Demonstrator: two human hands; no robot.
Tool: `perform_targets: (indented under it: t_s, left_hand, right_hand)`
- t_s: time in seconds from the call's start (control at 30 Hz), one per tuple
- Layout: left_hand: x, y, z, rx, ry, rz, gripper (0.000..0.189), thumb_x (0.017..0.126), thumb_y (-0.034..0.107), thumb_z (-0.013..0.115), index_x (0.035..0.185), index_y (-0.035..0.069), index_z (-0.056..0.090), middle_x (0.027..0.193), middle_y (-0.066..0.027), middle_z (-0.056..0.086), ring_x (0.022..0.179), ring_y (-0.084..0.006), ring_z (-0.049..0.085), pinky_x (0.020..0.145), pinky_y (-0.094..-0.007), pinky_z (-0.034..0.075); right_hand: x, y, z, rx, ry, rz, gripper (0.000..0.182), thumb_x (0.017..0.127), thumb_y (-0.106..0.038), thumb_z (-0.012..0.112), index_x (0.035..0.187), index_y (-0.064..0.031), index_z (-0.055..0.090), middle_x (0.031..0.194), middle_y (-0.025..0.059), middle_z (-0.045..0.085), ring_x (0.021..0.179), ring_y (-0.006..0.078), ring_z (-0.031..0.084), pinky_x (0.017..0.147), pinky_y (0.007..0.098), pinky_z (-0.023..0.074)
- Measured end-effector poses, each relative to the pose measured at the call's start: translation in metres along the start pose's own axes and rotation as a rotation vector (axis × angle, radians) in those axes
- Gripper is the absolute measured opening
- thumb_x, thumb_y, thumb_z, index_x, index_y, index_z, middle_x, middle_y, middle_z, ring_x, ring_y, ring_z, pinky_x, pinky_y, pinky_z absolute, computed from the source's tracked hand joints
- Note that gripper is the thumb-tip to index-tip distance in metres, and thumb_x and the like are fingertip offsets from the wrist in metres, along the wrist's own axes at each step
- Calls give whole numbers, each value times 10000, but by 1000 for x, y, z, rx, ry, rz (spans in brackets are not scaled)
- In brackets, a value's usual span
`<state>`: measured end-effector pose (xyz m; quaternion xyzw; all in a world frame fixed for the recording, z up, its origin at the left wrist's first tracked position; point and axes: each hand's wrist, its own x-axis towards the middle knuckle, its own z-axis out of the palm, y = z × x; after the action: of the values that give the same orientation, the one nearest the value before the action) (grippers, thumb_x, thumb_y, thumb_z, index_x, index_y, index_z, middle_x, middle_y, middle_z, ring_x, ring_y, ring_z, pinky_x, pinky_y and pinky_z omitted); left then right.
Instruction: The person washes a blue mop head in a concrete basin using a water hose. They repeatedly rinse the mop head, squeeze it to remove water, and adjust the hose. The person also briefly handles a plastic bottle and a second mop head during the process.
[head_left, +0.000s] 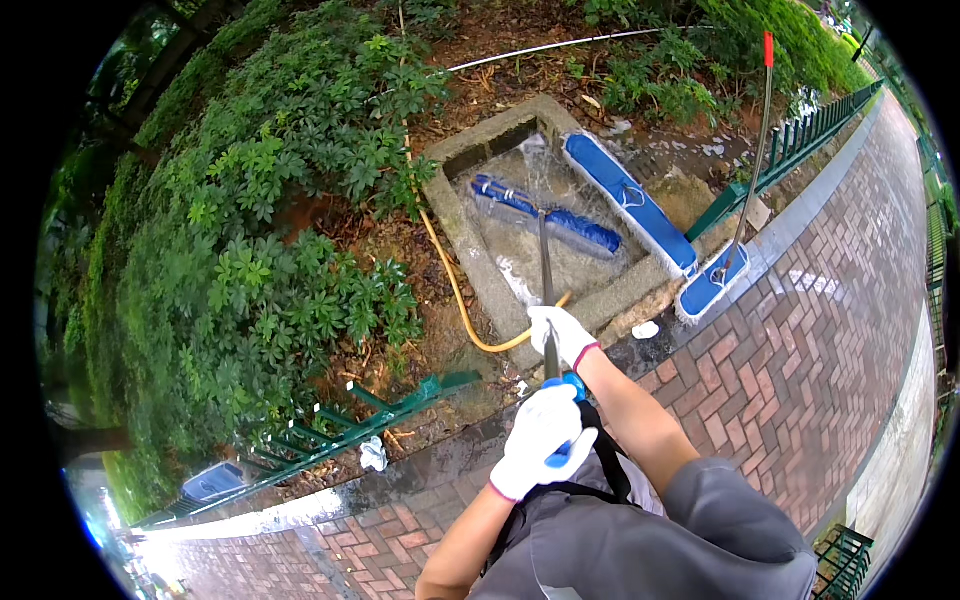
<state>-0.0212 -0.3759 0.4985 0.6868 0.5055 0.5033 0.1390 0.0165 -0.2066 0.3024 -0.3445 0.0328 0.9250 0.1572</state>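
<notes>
Both my hands wear white gloves and grip one metal mop handle (545, 259). My left hand (541, 435) is closed round its blue grip near my body, and my right hand (559, 335) holds the shaft farther down. At the handle's far end a long blue dust mop head (546, 215) lies in shallow water in a square concrete basin (469, 247). A second long blue mop head with white fringe (630, 199) rests along the basin's right edge. Beside its lower end, a smaller blue flat mop (716, 281) stands on the kerb, its red-tipped handle upright.
A yellow hose (452, 281) curves over the basin's near corner. Green metal fencing (375, 420) runs on both sides, with dense shrubs (247, 277) at left. Brick paving (795, 360) lies right and below. A crumpled white cloth (373, 454) lies by the fence.
</notes>
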Motion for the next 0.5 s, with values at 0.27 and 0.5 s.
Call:
perform_targets:
  t_s: [0.27,0.5]
  left_hand:
    - [2,79,-63,51,-87,-57,273,615,9,705,572,96,450,623,-53,491,667,-281,561,747,-383,500]
    - [4,55,-62,-101,74,-55,202,583,39,716,613,81,521,717,-86,588,770,-302,632,793,-404,498]
  right_hand:
    - [-71,64,58,39,-94,13,262,874,-149,575,646,-174,449,481,-46,419,372,103,420,365,258,378]
    - [-49,62,56,-1,-71,73,249,872,-158,554,637,-155,471,489,-20,446,399,140,452,420,279,411]
